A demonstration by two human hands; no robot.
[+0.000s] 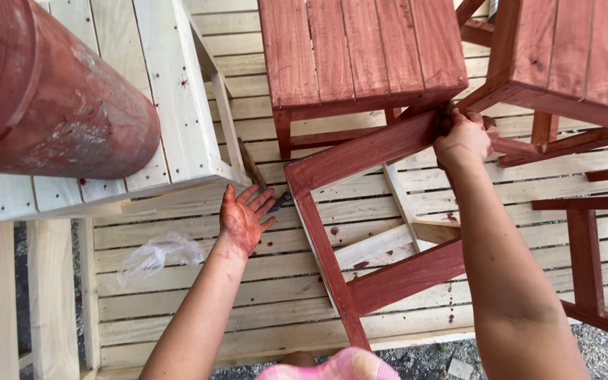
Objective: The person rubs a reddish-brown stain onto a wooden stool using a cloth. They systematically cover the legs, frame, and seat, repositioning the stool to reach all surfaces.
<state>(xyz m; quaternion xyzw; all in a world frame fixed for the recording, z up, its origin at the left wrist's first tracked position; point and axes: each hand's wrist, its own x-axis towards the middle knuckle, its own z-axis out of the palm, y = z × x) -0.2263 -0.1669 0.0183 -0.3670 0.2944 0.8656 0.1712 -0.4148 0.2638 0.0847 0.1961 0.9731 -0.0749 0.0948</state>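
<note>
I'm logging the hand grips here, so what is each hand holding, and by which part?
The right hand grips the red-stained wooden frame at its upper rail's end. The left hand is open, holding nothing.

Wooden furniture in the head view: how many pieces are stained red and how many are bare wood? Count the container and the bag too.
Red-stained wooden pieces: 3
Unstained pale wooden pieces: 1
Red-smeared cylindrical containers: 1
Clear plastic bags: 1
Total: 6

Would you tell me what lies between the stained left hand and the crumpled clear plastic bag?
In the head view, only bare pale wooden slats lie between the left hand and the plastic bag, to the hand's left.
</note>
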